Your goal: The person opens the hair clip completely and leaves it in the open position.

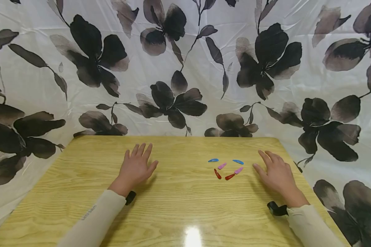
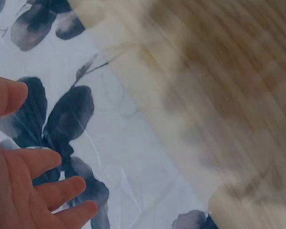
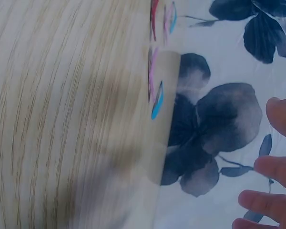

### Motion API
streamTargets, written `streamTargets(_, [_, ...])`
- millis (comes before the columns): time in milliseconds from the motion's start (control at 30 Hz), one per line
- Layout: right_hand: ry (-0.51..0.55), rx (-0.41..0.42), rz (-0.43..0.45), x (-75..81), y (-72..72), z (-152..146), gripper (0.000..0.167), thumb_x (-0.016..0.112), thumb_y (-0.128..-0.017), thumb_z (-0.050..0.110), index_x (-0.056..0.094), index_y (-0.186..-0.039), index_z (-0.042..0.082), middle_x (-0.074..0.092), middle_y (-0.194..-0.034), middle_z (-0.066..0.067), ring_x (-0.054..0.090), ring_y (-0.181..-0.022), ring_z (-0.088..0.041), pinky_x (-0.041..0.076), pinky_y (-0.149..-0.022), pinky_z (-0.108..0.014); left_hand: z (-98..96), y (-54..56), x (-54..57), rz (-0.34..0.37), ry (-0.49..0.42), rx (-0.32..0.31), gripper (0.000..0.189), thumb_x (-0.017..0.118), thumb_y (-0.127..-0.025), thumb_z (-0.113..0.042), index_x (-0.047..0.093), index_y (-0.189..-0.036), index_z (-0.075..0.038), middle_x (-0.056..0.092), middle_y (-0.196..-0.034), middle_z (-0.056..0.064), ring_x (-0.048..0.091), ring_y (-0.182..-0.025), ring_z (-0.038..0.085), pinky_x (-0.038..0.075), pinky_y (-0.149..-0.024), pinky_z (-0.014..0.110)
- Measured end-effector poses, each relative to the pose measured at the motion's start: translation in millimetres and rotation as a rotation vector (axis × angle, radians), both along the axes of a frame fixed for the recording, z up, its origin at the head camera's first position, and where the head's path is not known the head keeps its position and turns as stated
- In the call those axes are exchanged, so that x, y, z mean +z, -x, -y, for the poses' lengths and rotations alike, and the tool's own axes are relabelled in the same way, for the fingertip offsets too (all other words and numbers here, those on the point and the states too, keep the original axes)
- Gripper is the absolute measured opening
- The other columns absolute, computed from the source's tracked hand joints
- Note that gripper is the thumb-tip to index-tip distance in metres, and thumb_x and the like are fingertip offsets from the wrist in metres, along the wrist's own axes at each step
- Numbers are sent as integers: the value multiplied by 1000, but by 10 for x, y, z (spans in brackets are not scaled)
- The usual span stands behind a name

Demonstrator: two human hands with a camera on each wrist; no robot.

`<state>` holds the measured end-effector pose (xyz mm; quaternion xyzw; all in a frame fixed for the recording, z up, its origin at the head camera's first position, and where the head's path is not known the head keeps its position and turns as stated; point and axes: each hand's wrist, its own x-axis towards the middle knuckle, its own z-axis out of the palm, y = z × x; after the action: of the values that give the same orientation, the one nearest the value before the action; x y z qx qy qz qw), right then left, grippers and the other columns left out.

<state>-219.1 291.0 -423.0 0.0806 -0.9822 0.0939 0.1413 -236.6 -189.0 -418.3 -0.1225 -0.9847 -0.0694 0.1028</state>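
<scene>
Several snap hair clips lie in a loose group on the wooden table, right of the middle. At the back of the group are a left blue clip (image 1: 213, 160) and a right blue clip (image 1: 238, 162). Two pink clips (image 1: 222, 166) lie between these and two red clips (image 1: 217, 174) at the front. My right hand (image 1: 276, 173) hovers just right of the clips, fingers spread, holding nothing. Well to the left of them, my left hand (image 1: 136, 168) is over the table with fingers spread and nothing in it. Both wrist views show the fingers extended, touching no clip.
The light wooden table (image 1: 179, 202) has its far edge against a white curtain (image 1: 185, 68) with dark flowers. A dark band (image 1: 130, 198) sits on the left wrist, another black band (image 1: 276, 208) on the right. Light glares off the table's near part.
</scene>
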Motion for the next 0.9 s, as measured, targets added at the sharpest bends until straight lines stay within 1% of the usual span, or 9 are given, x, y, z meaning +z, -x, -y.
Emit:
streamTargets(167, [16,15,-7,3,-10,66,62,46,-99,50,41,-145,9,43,-143,-25,39,-129,-48,32,-94,-69,-98,9,-37,-22,15,-22,61,47,-100,-41,36,-149,-7,39,-149,22,31,-140,44,25,-108,67])
streamTargets(367, [25,13,-10,-5,-26,135,57,48,-99,46,48,-140,7,47,-140,-25,42,-128,-47,33,-95,-68,-241,50,-78,-23,28,-37,57,46,-101,-39,39,-147,-6,42,-148,20,34,-140,42,26,-109,65])
streamTargets(567, [38,22,-33,-17,-23,197,51,51,-98,43,55,-134,7,53,-134,-23,46,-125,-45,35,-94,-66,-369,66,-66,-47,29,-61,54,47,-101,-37,42,-145,-6,47,-144,19,40,-136,40,29,-108,63])
streamTargets(733, [47,35,-61,-40,-4,273,47,58,-95,40,60,-128,7,59,-127,-22,51,-120,-44,38,-91,-64,-447,79,-65,-35,32,-71,52,46,-101,-35,44,-144,-6,50,-142,17,43,-134,39,30,-108,62])
streamTargets(800, [50,37,-61,-46,5,311,47,58,-95,41,61,-127,7,60,-126,-21,51,-120,-44,38,-91,-63,-476,88,-72,-34,34,-72,51,46,-101,-35,44,-144,-6,51,-141,17,44,-133,38,31,-108,61])
streamTargets(900, [57,35,-49,-47,17,364,48,57,-95,42,61,-128,7,61,-126,-21,51,-120,-43,38,-92,-62,-525,93,-70,-57,31,-82,49,48,-100,-33,48,-141,-6,54,-138,17,48,-130,37,34,-106,59])
